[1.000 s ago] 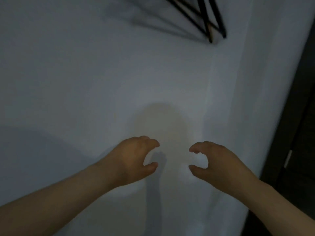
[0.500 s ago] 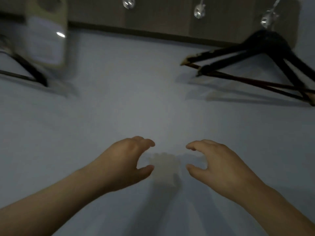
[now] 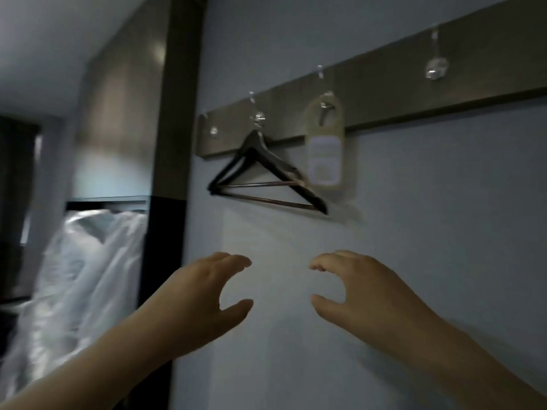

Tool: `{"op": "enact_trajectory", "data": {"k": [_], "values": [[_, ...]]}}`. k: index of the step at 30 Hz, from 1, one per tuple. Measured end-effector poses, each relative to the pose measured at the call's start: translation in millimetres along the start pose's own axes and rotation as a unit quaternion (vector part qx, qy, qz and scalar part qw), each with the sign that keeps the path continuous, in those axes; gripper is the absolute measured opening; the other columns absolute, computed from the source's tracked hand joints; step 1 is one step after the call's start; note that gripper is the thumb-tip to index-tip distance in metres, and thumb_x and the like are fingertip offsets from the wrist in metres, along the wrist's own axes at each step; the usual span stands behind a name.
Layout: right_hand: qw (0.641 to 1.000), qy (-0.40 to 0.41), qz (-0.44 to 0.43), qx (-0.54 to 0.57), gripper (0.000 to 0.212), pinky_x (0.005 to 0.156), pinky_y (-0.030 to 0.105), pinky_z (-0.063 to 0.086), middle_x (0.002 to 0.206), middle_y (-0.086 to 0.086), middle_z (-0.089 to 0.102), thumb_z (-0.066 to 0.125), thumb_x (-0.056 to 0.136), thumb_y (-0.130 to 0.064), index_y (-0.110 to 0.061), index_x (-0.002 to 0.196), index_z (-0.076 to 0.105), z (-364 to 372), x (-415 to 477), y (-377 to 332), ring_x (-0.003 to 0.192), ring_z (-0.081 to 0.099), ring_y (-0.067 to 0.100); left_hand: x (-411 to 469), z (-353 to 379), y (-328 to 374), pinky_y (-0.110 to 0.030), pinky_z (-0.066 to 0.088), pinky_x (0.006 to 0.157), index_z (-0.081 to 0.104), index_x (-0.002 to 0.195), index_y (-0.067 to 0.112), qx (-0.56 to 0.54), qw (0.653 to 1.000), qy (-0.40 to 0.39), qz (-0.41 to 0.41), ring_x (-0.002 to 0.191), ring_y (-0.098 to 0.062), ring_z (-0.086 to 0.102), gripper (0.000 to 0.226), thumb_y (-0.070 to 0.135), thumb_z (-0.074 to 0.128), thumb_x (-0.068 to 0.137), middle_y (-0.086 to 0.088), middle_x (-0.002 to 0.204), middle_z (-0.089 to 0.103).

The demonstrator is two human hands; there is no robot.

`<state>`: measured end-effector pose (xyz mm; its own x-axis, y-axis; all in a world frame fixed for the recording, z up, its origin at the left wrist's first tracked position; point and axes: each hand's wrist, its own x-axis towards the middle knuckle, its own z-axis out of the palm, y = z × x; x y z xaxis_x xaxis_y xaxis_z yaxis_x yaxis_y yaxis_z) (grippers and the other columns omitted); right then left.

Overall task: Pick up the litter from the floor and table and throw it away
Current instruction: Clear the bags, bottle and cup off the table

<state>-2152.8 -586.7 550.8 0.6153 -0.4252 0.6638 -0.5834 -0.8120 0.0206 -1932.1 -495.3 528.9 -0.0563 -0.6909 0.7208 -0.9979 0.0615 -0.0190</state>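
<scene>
Your left hand [image 3: 201, 294] and right hand [image 3: 370, 294] hover side by side before the pale wall [image 3: 414, 232], fingers loosely curved toward each other, gripping nothing. Above them a dark hanger [image 3: 260, 173] and a beige tag [image 3: 324, 143] hang from the wooden rail [image 3: 384, 84]; the tag's print is too blurred to read. Crumpled clear plastic [image 3: 83, 276] stands far left; you cannot tell whether it is litter.

The left hand [image 3: 204, 300] and right hand [image 3: 364, 294] hover before a pale wall [image 3: 444, 232], fingers [image 3: 236, 260] loosely curled, holding nothing. Above the fingers, dark hangers [image 3: 266, 176] and a tag [image 3: 325, 143] hang from a hook rail [image 3: 384, 90]; clear plastic [image 3: 80, 276] drapes left of them.
</scene>
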Motion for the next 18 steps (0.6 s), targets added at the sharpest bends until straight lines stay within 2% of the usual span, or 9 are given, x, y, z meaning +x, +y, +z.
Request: {"op": "enact_trajectory", "data": {"k": [2, 4, 6, 7, 10, 13, 16, 18], "values": [[0.999, 0.009, -0.03, 0.026, 0.046, 0.096, 0.012, 0.036, 0.131, -0.024, 0.048, 0.055, 0.089, -0.047, -0.037, 0.133, 0.047, 16, 24, -36, 0.119, 0.046, -0.003, -18, -23, -35, -0.014, 0.039, 0.096, 0.043, 0.135, 0.038, 0.022, 0.999, 0.009, -0.027, 0.116, 0.002, 0.05, 0.07, 0.07, 0.04, 0.073, 0.022, 0.129, 0.049], [0.997, 0.018, -0.056, 0.052, 0.046, 0.094, 0.011, 0.036, 0.129, -0.023, 0.049, 0.056, 0.088, -0.047, -0.037, 0.132, 0.048, 33, 48, -75, 0.116, 0.047, -0.003, -39, -50, -67, -0.009, 0.038, 0.092, 0.044, 0.135, 0.037, 0.045, 0.998, 0.01, -0.045, 0.108, 0.005, 0.053, 0.08, 0.073, 0.03, 0.065, 0.021, 0.129, 0.05], [0.993, 0.023, -0.081, 0.077, 0.047, 0.093, 0.011, 0.035, 0.128, -0.021, 0.051, 0.057, 0.087, -0.048, -0.036, 0.132, 0.048, 51, 69, -115, 0.116, 0.047, -0.003, -61, -74, -98, 0.0, 0.032, 0.084, 0.041, 0.137, 0.038, 0.068, 0.996, -0.002, -0.062, 0.097, 0.011, 0.052, 0.074, 0.069, 0.037, 0.07, 0.022, 0.131, 0.048], [0.991, 0.027, -0.093, 0.089, 0.047, 0.093, 0.011, 0.035, 0.128, -0.021, 0.051, 0.057, 0.087, -0.048, -0.036, 0.132, 0.049, 58, 79, -136, 0.116, 0.048, -0.003, -72, -86, -113, 0.0, 0.031, 0.085, 0.04, 0.138, 0.038, 0.075, 0.995, -0.003, -0.071, 0.101, 0.01, 0.051, 0.07, 0.066, 0.042, 0.074, 0.022, 0.133, 0.047], [0.984, 0.022, -0.124, 0.123, 0.046, 0.094, 0.014, 0.039, 0.127, -0.019, 0.053, 0.058, 0.088, -0.046, -0.035, 0.132, 0.049, 80, 105, -197, 0.114, 0.051, 0.001, -106, -116, -162, -0.013, 0.041, 0.095, 0.04, 0.137, 0.038, 0.094, 0.99, 0.0, -0.103, 0.115, 0.003, 0.05, 0.059, 0.056, 0.057, 0.083, 0.021, 0.133, 0.048], [0.978, 0.016, -0.146, 0.147, 0.045, 0.092, 0.016, 0.041, 0.125, -0.018, 0.053, 0.059, 0.087, -0.045, -0.035, 0.129, 0.051, 105, 127, -255, 0.113, 0.052, 0.003, -138, -141, -206, -0.018, 0.044, 0.096, 0.042, 0.137, 0.038, 0.116, 0.984, -0.007, -0.133, 0.116, 0.001, 0.05, 0.058, 0.053, 0.06, 0.083, 0.02, 0.133, 0.049], [0.973, 0.008, -0.166, 0.163, 0.046, 0.087, 0.013, 0.039, 0.127, -0.02, 0.053, 0.061, 0.085, -0.044, -0.035, 0.129, 0.052, 132, 150, -304, 0.108, 0.051, -0.001, -164, -161, -247, -0.016, 0.042, 0.097, 0.039, 0.138, 0.038, 0.143, 0.977, -0.013, -0.157, 0.116, 0.003, 0.049, 0.059, 0.052, 0.059, 0.084, 0.02, 0.135, 0.048], [0.969, -0.004, -0.173, 0.176, 0.046, 0.09, 0.015, 0.04, 0.128, -0.018, 0.054, 0.062, 0.084, -0.044, -0.035, 0.128, 0.053, 150, 166, -332, 0.108, 0.052, -0.001, -177, -170, -273, -0.015, 0.042, 0.097, 0.037, 0.138, 0.039, 0.159, 0.972, -0.016, -0.175, 0.115, 0.004, 0.048, 0.059, 0.051, 0.058, 0.084, 0.02, 0.135, 0.046]]}}
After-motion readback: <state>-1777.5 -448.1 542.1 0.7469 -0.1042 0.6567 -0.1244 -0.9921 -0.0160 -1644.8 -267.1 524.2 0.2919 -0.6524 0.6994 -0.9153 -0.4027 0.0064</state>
